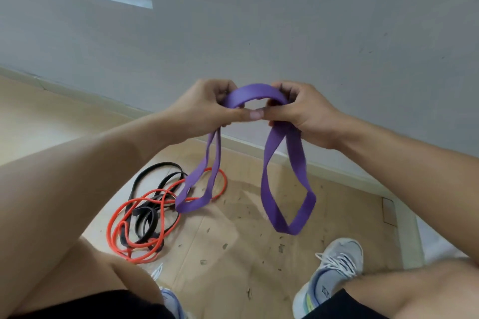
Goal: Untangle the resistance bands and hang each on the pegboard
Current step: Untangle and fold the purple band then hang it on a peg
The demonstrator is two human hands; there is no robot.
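The purple resistance band (255, 94) is held up in front of the grey wall (311, 21), arched between both hands, probably so its twists can hang free and be read. The left hand (207, 106) has its fingers curled round the band's left end, thumb pressed on top. The right hand (300, 111) grips the right end the same way, fingers closed on the strap. The thumbs nearly meet under the arch.

Below each hand a loop of the purple band dangles clear of the wooden floor (233, 254). The right loop shows a twist partway down. The left loop hangs in front of the other bands, and whether it touches them cannot be told.

The orange band (116, 220) and the black band (145, 215) lie on the floor below and left of the purple band, threaded through each other in a heap. That tangle looks untouched, so most of the task seems to lie ahead.

A grey sneaker (334, 274) stands on the floor, below and right of the purple band. No pegboard is in view.
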